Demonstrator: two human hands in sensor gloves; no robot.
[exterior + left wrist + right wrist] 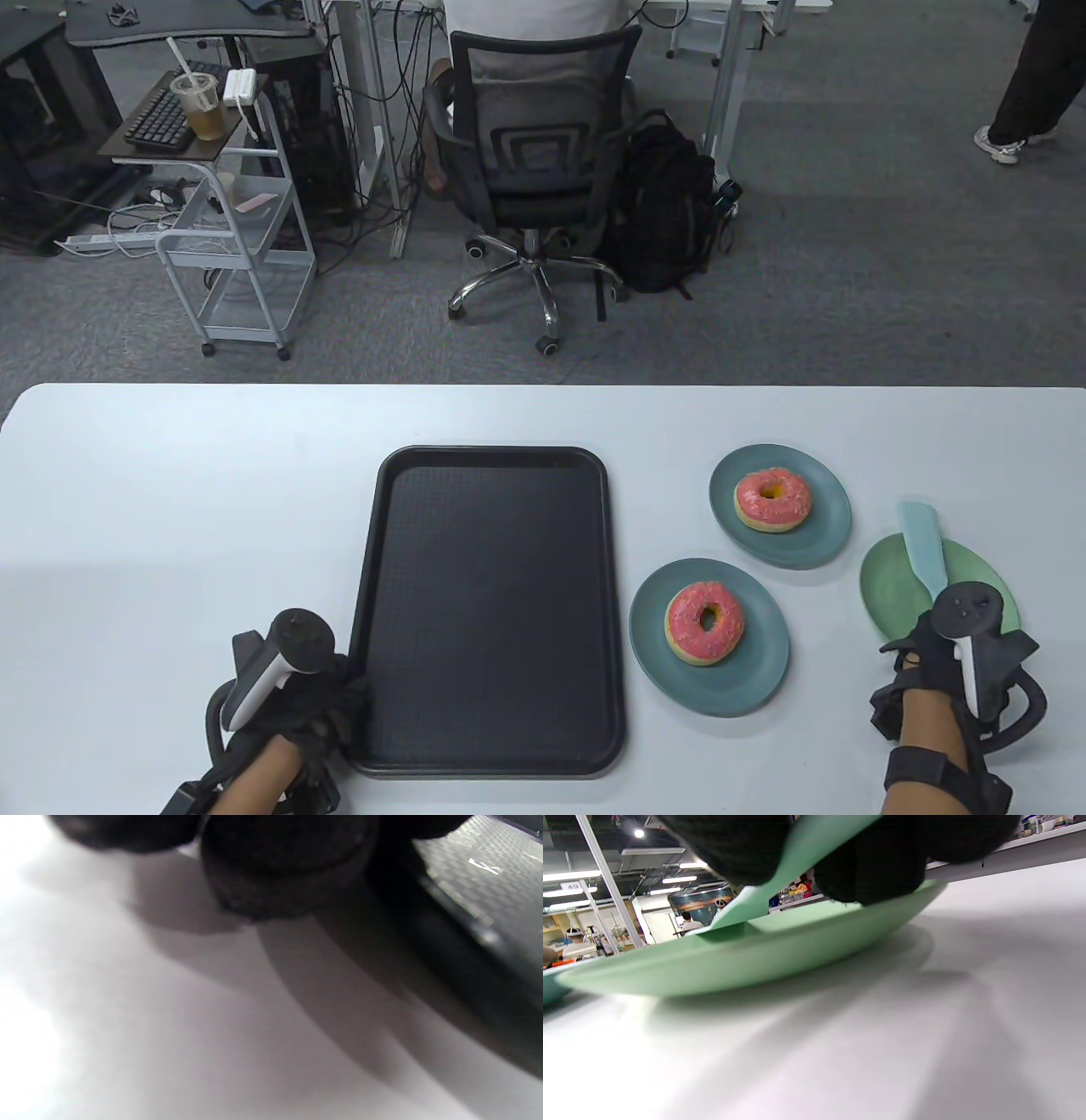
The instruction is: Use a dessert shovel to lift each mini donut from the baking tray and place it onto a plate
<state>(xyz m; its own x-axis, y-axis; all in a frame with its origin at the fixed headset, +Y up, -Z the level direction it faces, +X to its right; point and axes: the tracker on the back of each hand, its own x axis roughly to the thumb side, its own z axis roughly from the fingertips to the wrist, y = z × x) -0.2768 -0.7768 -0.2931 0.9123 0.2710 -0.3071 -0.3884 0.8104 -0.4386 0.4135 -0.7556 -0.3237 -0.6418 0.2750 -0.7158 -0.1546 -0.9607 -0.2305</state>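
Donuts are off the baking tray [488, 611], whose near-left corner our left hand [314, 705] grips. Our right hand [950, 662] holds the dessert shovel [923, 548], blade pointing away over the light green plate [882, 586]. Beyond sit the near donut [704, 622] and far donut [772, 499], each plated.
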